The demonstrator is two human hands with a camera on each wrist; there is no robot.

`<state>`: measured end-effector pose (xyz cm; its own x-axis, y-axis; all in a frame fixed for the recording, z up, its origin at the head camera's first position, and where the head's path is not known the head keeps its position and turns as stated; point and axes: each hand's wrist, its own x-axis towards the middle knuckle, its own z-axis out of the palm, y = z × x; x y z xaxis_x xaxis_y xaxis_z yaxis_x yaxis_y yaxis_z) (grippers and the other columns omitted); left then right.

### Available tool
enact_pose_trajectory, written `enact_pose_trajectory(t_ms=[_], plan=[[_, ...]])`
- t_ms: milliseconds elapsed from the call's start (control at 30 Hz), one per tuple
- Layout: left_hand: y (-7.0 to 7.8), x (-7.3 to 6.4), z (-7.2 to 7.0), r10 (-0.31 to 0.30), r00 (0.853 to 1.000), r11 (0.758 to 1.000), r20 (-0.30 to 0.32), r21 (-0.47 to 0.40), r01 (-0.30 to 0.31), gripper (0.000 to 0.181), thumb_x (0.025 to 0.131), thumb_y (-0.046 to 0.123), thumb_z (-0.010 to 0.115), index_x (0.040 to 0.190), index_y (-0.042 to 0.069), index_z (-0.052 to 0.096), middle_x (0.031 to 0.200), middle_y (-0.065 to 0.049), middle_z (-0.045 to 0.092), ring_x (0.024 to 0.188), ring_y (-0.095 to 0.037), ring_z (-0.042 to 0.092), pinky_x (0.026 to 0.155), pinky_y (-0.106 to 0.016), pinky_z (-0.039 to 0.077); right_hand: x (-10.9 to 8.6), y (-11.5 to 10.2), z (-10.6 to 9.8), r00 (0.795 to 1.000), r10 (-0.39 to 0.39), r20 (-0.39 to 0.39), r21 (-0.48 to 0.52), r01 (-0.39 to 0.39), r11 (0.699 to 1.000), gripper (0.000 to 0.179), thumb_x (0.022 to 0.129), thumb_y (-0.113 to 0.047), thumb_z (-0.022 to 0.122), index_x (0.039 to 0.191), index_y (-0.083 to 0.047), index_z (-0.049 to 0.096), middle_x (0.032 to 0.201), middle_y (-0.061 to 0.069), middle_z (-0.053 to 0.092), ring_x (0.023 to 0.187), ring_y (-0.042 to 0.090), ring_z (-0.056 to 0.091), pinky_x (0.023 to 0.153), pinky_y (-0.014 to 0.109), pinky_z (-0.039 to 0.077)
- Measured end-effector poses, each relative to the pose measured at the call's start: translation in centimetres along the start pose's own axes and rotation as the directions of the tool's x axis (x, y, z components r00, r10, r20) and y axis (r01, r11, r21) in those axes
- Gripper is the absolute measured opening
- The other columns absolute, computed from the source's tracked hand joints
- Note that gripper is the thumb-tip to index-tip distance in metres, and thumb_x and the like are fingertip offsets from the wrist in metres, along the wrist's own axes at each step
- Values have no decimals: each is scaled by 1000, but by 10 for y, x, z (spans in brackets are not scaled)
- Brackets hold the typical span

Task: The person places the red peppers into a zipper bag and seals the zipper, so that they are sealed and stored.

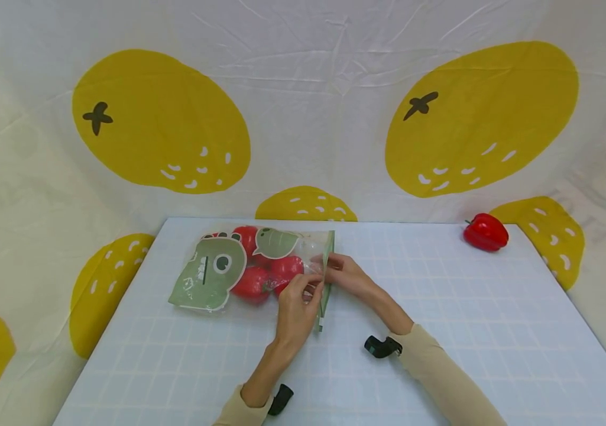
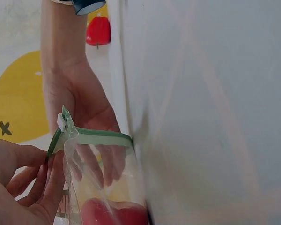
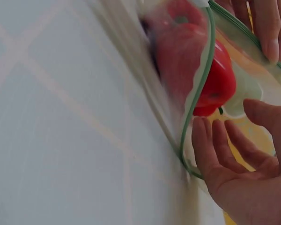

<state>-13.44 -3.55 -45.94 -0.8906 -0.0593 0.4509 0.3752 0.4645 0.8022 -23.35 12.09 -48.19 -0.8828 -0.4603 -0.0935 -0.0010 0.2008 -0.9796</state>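
A clear zip bag (image 1: 209,275) printed with a green dinosaur lies on the table, with several red bell peppers (image 1: 252,285) inside. My left hand (image 1: 296,310) pinches the green zip rim (image 2: 100,136) at the bag's mouth between thumb and fingers. The mouth is parted, and a white slider (image 2: 62,123) sits at one end of the rim. My right hand (image 1: 353,277) is at the mouth, its fingers loosely bent and holding nothing. In the left wrist view, its fingers (image 2: 91,164) show through the clear film, past the rim. The nearest pepper (image 3: 215,77) lies just beyond its fingertips.
One loose red bell pepper (image 1: 486,232) lies at the table's back right corner. The table (image 1: 175,367) has a pale checked cover. Behind it hangs a white cloth (image 1: 313,136) with yellow fruit prints. Dark wrist cameras (image 1: 382,347) stick out from both sleeves.
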Motion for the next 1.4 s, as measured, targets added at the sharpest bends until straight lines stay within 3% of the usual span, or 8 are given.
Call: enact_pose_trajectory(t_ms=[233, 467, 667, 1000, 1167, 1400], plan=[[0, 0, -1, -20, 1000, 1000, 7, 1, 20, 17, 89, -1, 77, 106, 1, 74, 93, -8, 70, 78, -17, 69, 70, -24, 60, -5, -1, -19, 1000, 11, 5, 86, -12, 996, 38, 103, -13, 62, 137, 5, 58, 133, 19, 63, 114, 29, 65, 99, 41, 56], [-2, 1, -1, -55, 998, 998, 23, 13, 54, 18, 91, 0, 76, 108, 3, 74, 96, -7, 71, 79, -16, 70, 72, -22, 60, -13, -2, -37, 999, 16, -34, 57, -14, 998, 42, 103, -19, 64, 137, 5, 58, 134, 24, 62, 116, 39, 64, 98, 43, 56], [-1, 0, -1, -70, 997, 998, 28, 7, 70, 18, 91, 2, 76, 109, 3, 74, 98, -7, 72, 80, -16, 71, 74, -23, 60, -20, -1, -52, 993, -6, -115, 50, 12, 999, 41, 103, -18, 65, 133, 8, 59, 135, 30, 60, 118, 40, 63, 99, 45, 55], [0, -2, -1, -63, 998, 998, 23, 7, 63, 18, 92, 10, 78, 109, 6, 75, 100, -5, 73, 81, -14, 71, 77, -24, 60, -32, 0, -79, 966, -3, -259, -11, 1, 1000, 38, 101, -22, 67, 129, 4, 63, 132, 30, 61, 119, 42, 61, 101, 42, 53], [-1, -2, -1, -60, 998, 998, 21, 2, 60, 18, 92, 10, 77, 109, 5, 75, 99, -5, 73, 81, -14, 71, 76, -24, 60, -40, -3, -92, 954, -22, -301, -90, -6, 996, 41, 102, -28, 66, 130, 2, 64, 130, 25, 62, 117, 39, 61, 100, 32, 54], [-3, -2, 0, -61, 998, 998, 25, -6, 61, 18, 91, 4, 77, 108, 4, 75, 98, -6, 73, 80, -15, 70, 75, -24, 60, -50, -12, -109, 914, -20, -405, -192, -64, 979, 38, 103, -24, 64, 128, 4, 65, 126, 23, 65, 109, 28, 61, 90, 15, 51]])
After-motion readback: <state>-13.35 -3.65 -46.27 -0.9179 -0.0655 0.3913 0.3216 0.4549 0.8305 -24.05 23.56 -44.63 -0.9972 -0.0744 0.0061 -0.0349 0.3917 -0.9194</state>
